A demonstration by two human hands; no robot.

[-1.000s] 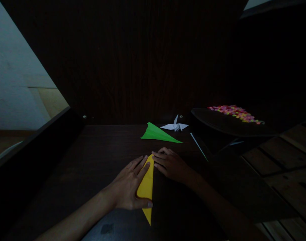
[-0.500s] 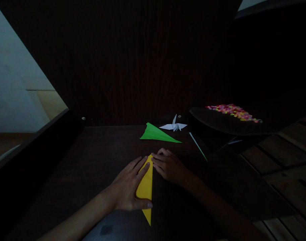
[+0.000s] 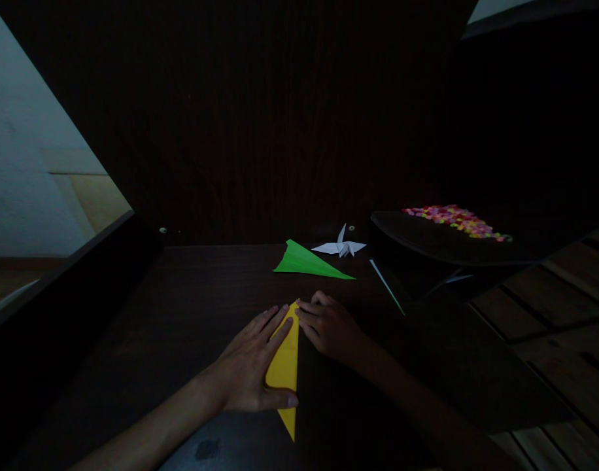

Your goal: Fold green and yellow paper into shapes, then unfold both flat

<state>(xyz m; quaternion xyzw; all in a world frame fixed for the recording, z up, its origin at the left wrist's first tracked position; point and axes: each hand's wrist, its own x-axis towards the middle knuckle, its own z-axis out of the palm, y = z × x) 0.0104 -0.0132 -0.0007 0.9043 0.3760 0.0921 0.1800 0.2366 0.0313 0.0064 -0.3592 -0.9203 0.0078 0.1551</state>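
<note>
At the far left of the frame a pale wall meets a strip of light wooden floor, cut off by the dark raised edge of the furniture. The dark wooden tabletop point(image 3: 182, 307) fills the lower middle of the picture.

Low and a little left of centre, the left hand point(image 3: 253, 366) lies flat, palm down, fingers spread and stretched toward the upper right, the thumb laid across the lower part of a long, narrow yellow folded paper triangle point(image 3: 286, 366). This paper lies flat on the tabletop at the bottom centre, one tip pointing up between both hands and the other sharp tip pointing down toward the lower edge of the frame. The grip here is an open, pressing palm, not a pinch.

Just right of the paper's upper tip, the right hand point(image 3: 331, 327) rests with fingers curled and close together, fingertips touching the paper's upper edge.

Above the hands, near the centre, lies a flat green folded paper wedge point(image 3: 307, 261), and just to its right stands a small white paper crane point(image 3: 341, 246). Farther right, a dark tray point(image 3: 427, 242) carries a heap of small multicoloured pieces point(image 3: 454, 219).
</note>
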